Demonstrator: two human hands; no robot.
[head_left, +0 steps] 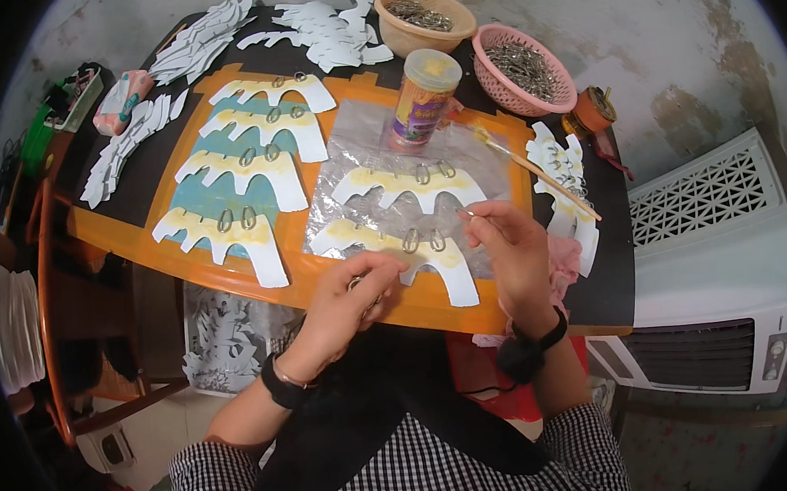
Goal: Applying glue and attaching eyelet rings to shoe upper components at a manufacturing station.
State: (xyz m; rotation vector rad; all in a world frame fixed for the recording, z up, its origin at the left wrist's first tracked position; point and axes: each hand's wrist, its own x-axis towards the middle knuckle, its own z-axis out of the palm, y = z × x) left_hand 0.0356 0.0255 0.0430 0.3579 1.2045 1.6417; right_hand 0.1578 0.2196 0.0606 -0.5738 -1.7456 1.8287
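Cutouts of flat white material, arched and yellow-smeared [356, 234], on a black-topped desk [611, 290]

The nearest lies on a clear plastic sheet [350, 144], two silvery oval metal loops [410, 241] on its yellow band; another lies just beyond. Near its right end, the right hand [514, 246] has thumb and forefinger together on a thin metal piece [468, 211], too small to identify. At the near side, the left hand [339, 309] is curled around some mostly hidden metal [354, 284]. To the left, four more cutouts overlie a blue-green rectangle [251, 196]. A purple-and-orange cylindrical jar [422, 102] stands at the sheet's far side; right of it lies a wooden-handled brush [549, 180]. Farther off, a cream plastic basin [416, 39] and a pink perforated basket [515, 95] hold metal pieces.
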